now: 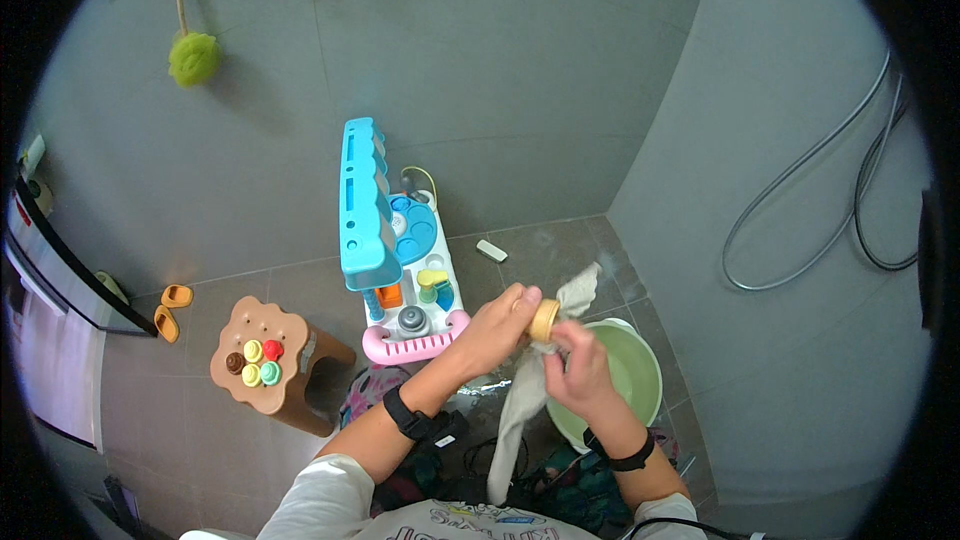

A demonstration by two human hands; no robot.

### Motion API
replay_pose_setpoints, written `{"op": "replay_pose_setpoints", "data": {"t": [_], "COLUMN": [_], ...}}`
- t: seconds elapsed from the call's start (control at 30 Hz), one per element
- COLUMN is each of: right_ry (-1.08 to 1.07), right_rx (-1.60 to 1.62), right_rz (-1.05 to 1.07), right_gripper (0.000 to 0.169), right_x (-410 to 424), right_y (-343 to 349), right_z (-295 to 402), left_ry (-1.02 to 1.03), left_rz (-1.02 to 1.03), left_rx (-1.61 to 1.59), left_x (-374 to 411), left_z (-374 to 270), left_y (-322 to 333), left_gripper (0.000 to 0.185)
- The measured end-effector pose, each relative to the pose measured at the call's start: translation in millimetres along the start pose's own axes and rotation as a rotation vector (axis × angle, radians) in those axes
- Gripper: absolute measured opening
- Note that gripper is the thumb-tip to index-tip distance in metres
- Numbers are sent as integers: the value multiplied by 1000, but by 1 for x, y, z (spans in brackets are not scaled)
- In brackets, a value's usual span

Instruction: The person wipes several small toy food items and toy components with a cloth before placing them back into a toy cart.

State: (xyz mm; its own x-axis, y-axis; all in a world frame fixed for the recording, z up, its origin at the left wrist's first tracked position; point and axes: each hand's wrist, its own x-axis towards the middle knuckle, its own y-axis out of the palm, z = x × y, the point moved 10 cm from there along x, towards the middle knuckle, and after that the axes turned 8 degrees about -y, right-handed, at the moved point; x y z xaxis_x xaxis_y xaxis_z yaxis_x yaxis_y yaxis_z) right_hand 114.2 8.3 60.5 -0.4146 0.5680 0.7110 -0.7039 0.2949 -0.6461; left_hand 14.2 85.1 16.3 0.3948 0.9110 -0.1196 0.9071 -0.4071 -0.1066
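Note:
Low before me, my left hand (501, 328) is closed on a small orange-yellow plastic toy piece (543, 320). My right hand (581, 367) pinches a pale cloth (523, 390) just beside the piece. One end of the cloth sticks out beyond my hands, and the rest hangs down towards my lap. Under and right of my right hand stands a light green basin (634, 371). A toy play stand (442, 266) with a blue awning (367, 217) and a pink handle (415, 347) stands left of my hands. What the inside of the piece holds is hidden.
Several coloured toy pieces (253, 350) lie on a brown plastic stool (289, 390) at the left. Orange slippers (166, 323) rest near the glass edge. A white block-like object (491, 251) lies on the tiled floor by the wall. A shower hose (780, 286) hangs at the right.

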Motion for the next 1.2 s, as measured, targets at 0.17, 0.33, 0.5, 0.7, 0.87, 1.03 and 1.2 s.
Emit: {"op": "replay_pose_setpoints", "data": {"t": [0.17,0.33,0.5,0.7,0.87,1.03,1.2], "right_ry": [297,785,513,400,793,703,621], "right_rx": [462,1498,818,568,1584,1426,1240], "right_rz": [-120,-180,-160,-40,-199,-385,-433], "right_gripper": [45,50,46,45,52,50,49], "right_x": [-4,-9,-11,-7,-16,0,-3], "right_y": [25,39,20,29,44,9,-4], "right_z": [-9,-25,-34,-20,-33,-39,-46], "left_ry": [170,428,247,152,359,49,-101], "left_rz": [-203,-284,-166,-102,-231,144,490], "left_rx": [-52,368,185,-36,204,-939,-1173], "left_x": [-1,-26,-9,1,-17,18,12], "left_z": [5,-34,-18,-1,-30,13,8], "left_y": [-15,-13,-14,-11,-15,-39,6], "left_gripper": [39,37,37,32,31,38,43]}}
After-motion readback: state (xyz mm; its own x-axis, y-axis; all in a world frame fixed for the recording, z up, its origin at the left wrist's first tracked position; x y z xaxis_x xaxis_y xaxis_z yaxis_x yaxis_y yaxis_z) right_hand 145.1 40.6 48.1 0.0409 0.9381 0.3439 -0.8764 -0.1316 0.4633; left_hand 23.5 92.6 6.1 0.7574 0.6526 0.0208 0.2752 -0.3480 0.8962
